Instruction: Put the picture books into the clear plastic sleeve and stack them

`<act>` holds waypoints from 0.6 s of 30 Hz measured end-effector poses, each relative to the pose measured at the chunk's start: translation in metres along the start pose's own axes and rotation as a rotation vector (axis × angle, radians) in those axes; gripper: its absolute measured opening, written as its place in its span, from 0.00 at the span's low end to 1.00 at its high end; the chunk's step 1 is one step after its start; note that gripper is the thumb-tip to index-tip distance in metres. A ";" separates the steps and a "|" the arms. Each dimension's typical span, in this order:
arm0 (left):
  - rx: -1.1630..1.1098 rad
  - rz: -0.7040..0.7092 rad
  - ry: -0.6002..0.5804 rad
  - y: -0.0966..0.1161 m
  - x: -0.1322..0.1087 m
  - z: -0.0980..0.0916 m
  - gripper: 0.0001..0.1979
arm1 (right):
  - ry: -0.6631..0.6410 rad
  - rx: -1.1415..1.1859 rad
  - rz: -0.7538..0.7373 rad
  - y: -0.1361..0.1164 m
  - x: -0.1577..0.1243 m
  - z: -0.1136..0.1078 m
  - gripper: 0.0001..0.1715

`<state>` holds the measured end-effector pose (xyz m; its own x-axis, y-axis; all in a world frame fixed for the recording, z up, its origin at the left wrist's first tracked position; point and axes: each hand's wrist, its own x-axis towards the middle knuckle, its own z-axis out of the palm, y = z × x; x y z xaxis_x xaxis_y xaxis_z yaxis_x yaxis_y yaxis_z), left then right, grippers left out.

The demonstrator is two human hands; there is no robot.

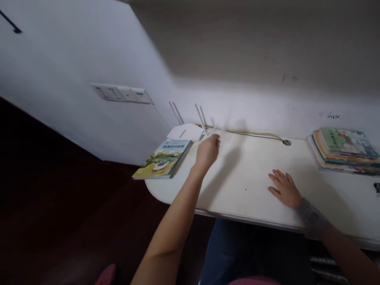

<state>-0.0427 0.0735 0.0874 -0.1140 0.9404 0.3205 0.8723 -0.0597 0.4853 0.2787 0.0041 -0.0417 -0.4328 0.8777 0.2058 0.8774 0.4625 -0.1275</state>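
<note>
Left hand high by the router, right hand spread on the table!

And here's the left hand [208, 152], fingers curled in narrow, up near the white plastic router [178, 131] at the table's back left. Just beyond the fingers there's a pale, blurred shape [219, 127]; whether the hand grips it, I cannot tell. Four slim white antennas [200, 118] can be counted clearly, standing in two pairs.

Now the lettering! On the blue-and-yellow illustrated paper book [162, 161], just in front of the router, the Chinese title appears to read 孤独的小螃蟹. Over on the right, a stack of thin paper books [347, 152], green cover uppermost; its title is too soft to read, its layers too tight to count. Above it, dark handwriting [333, 116] on the wall, illegible from here.

The right hand [285, 189] lies palm down, fingers wide, on the smooth white round-ended table [249, 170], a grey band [313, 217] at its wrist. One thin yellow cable [255, 133] runs along the back to a round hole [287, 142]. On the left wall, one long white switch-and-socket panel [121, 94]!
</note>
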 end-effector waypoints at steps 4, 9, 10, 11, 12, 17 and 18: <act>-0.673 0.151 -0.130 0.068 -0.026 0.010 0.18 | 0.166 0.163 0.088 -0.017 0.003 -0.006 0.44; -1.118 0.201 -0.256 0.135 -0.065 0.013 0.11 | 0.512 0.373 0.227 -0.056 0.008 -0.029 0.55; -1.153 0.205 -0.255 0.139 -0.071 0.011 0.11 | 0.584 0.363 0.265 -0.057 0.007 -0.036 0.51; -1.174 0.200 -0.233 0.138 -0.076 0.007 0.12 | 0.644 0.329 0.296 -0.055 0.004 -0.043 0.46; -1.179 0.183 -0.191 0.132 -0.079 0.005 0.13 | 0.683 0.274 0.316 -0.050 0.000 -0.050 0.40; -0.932 0.011 -0.021 0.061 -0.093 0.017 0.15 | 0.553 -0.027 0.205 -0.013 -0.041 -0.075 0.30; -0.844 -0.006 -0.050 0.045 -0.097 0.024 0.15 | 0.499 -0.056 0.165 -0.009 -0.050 -0.075 0.29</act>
<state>0.0195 -0.0126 0.0585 -0.0789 0.9540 0.2891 0.2213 -0.2660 0.9382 0.3079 -0.0529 0.0215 -0.1483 0.7656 0.6260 0.9413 0.3034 -0.1480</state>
